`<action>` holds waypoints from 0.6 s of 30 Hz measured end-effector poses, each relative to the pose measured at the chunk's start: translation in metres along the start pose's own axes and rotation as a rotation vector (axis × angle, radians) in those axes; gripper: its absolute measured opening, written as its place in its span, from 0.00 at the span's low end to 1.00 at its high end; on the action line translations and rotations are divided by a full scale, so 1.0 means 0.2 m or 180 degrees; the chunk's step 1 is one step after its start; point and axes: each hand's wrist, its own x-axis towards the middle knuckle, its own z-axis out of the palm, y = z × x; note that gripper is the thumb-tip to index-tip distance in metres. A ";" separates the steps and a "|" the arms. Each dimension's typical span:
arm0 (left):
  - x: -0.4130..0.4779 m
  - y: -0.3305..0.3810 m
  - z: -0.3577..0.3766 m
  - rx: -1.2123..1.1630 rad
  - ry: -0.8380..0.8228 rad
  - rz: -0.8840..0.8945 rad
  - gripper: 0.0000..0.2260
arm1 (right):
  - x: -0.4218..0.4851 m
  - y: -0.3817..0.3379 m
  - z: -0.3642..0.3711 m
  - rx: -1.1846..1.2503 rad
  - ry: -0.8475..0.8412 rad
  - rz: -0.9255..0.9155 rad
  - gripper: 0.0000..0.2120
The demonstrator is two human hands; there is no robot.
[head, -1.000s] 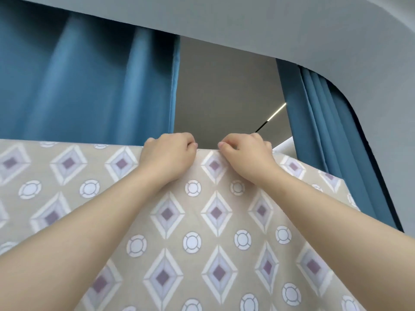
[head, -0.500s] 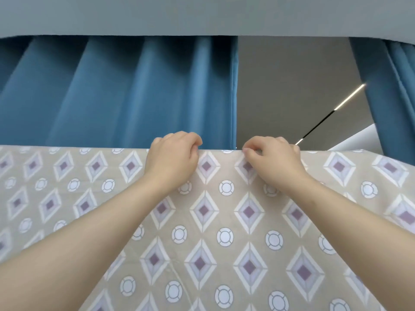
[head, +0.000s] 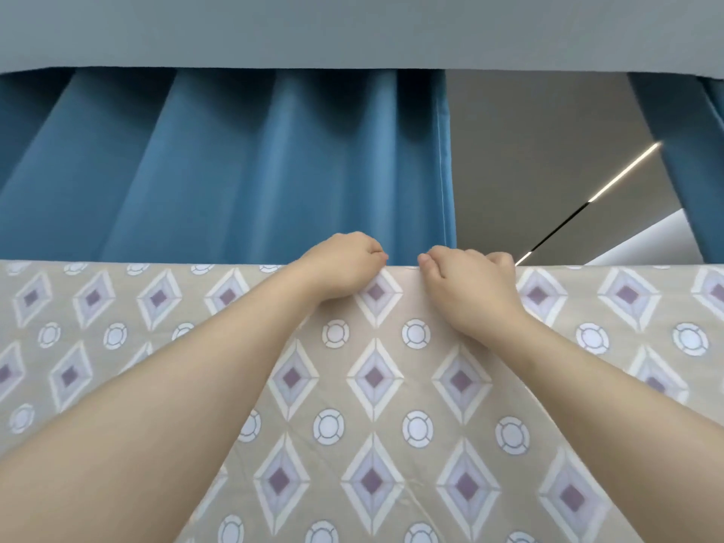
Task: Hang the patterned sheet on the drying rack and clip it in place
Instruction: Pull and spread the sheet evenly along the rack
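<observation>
Sheet: patterned sheet [head: 372, 386] hangs, top fold running left-right.
Hands: left hand [head: 341, 264] and right hand [head: 468, 288] each pinch that fold.

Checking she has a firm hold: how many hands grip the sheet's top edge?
2: the left hand and right hand pinch the patterned sheet side by side at mid-edge.

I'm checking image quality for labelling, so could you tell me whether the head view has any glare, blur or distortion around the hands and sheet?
Head view: soft, even light, with no glare on the patterned sheet; left hand and right hand look sharp, gripping its top edge; wide-angle stretch enlarges the forearms at the lower corners; the only bright spot is the thin light strip beyond the blue curtain.
</observation>
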 end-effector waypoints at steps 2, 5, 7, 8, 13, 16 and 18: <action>0.00 -0.07 -0.01 -0.0074 -0.0087 0.0236 0.13 | 0.01 -0.04 0.03 -0.0140 0.0038 0.0364 0.20; -0.05 -0.27 -0.05 -0.0053 0.0128 0.0448 0.12 | 0.03 -0.13 0.06 -0.0295 0.0095 0.0732 0.21; -0.08 -0.44 -0.09 0.0044 0.0361 0.0412 0.11 | 0.05 -0.24 0.10 -0.0266 0.0056 0.0706 0.19; -0.08 -0.52 -0.11 0.0059 0.0447 0.0356 0.11 | 0.06 -0.31 0.13 -0.0175 0.0013 0.0607 0.18; -0.16 -0.83 -0.20 0.0132 0.0674 0.0172 0.11 | 0.15 -0.71 0.25 0.0380 -0.0091 0.0087 0.14; -0.23 -0.97 -0.27 0.0245 0.0806 0.0134 0.11 | 0.21 -0.88 0.32 0.0444 -0.0269 -0.0058 0.12; -0.28 -1.07 -0.32 0.0378 0.0882 0.0066 0.12 | 0.22 -0.98 0.37 0.0483 -0.0255 -0.0142 0.12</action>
